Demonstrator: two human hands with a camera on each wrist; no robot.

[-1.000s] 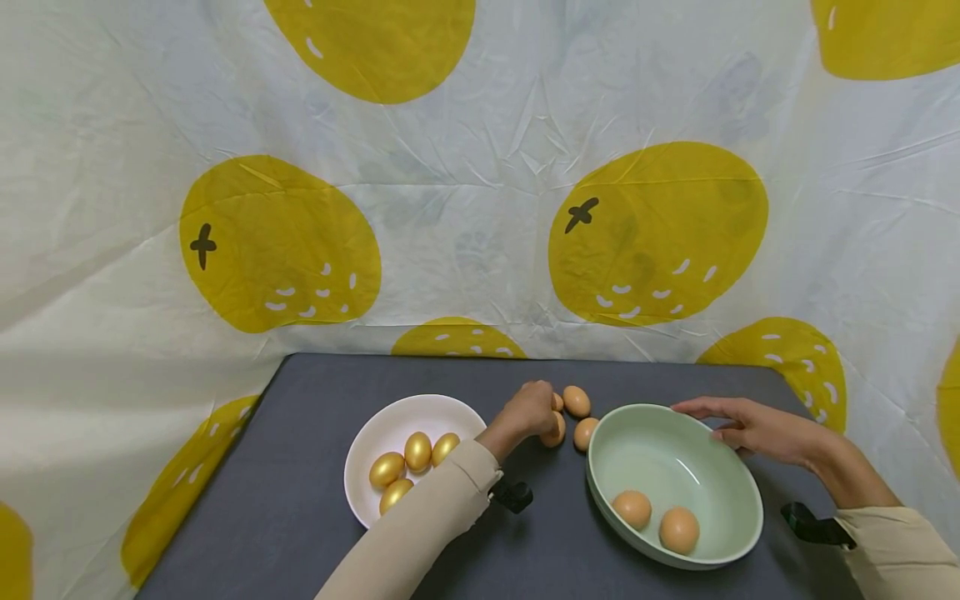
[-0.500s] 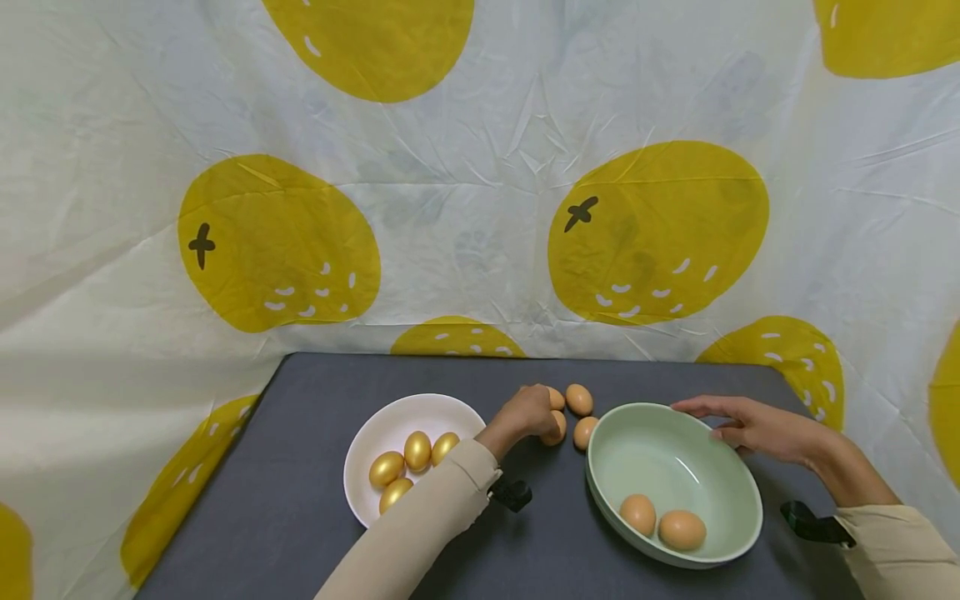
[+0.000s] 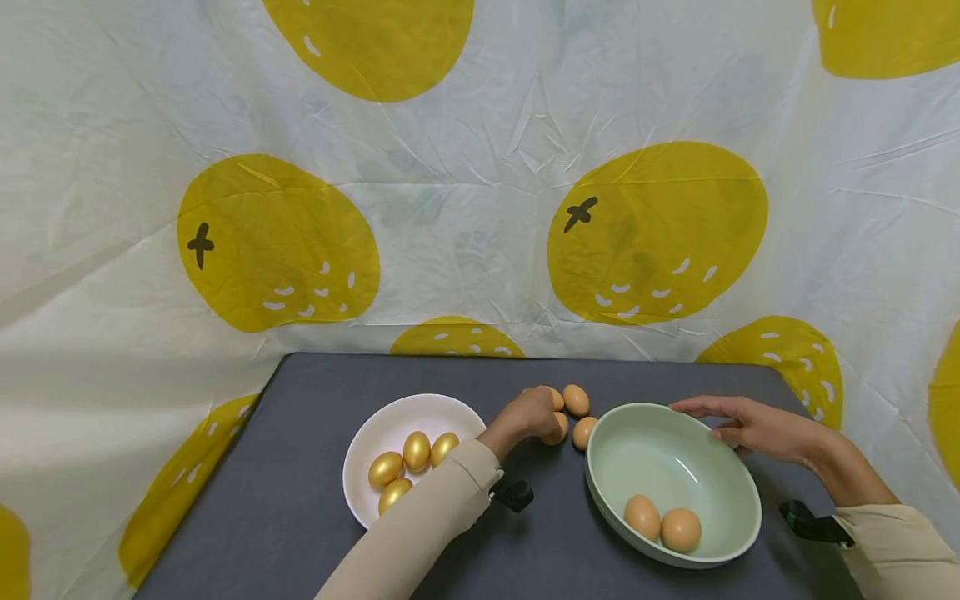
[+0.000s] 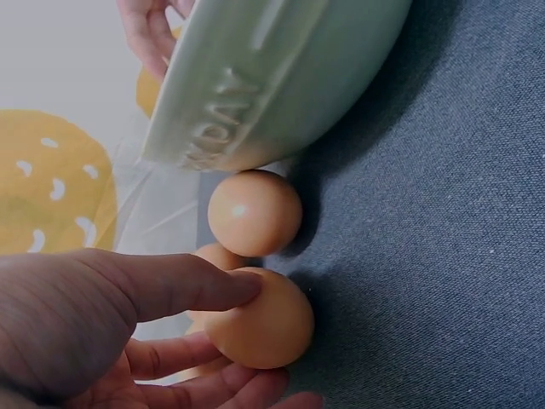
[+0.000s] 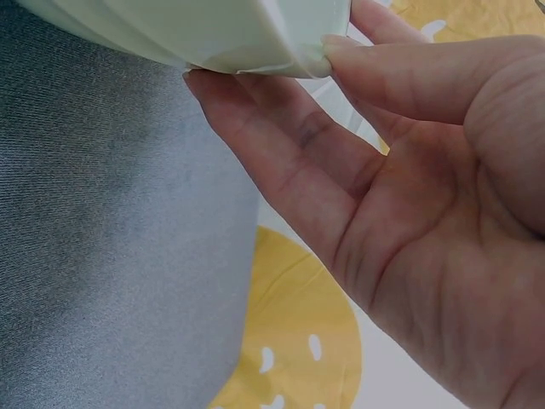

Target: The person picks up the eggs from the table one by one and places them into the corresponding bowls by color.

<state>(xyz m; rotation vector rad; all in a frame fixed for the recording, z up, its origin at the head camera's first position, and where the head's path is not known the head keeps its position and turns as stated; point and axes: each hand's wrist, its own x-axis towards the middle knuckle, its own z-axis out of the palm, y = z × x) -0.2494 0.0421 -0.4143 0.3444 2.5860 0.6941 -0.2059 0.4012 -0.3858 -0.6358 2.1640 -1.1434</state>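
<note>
My left hand (image 3: pixel 523 414) is at the middle of the table, thumb and fingers around a brown egg (image 4: pixel 266 328) that looks to be on the cloth. Close by lie more brown eggs: one (image 3: pixel 585 433) against the green bowl, one (image 3: pixel 576 400) farther back, and one (image 3: pixel 557 399) partly behind my fingers. On the right, my right hand (image 3: pixel 757 425) holds the far rim of the light green bowl (image 3: pixel 667 442), thumb at the edge and fingers underneath in the right wrist view. Two brown eggs (image 3: pixel 642 517) sit low on the bowl's near side.
Left of my left arm stands a white bowl (image 3: pixel 386 425) with several golden eggs (image 3: pixel 417 451); the sleeve hides part of it. Dark grey cloth covers the table (image 3: pixel 300 450). A white curtain (image 3: pixel 465 250) with yellow fruit shapes hangs behind its far edge.
Inside the green bowl, the two eggs have rocked, the left one rolling slightly right until it sits against the other. Both hands stay nearly in place, the left around its egg.
</note>
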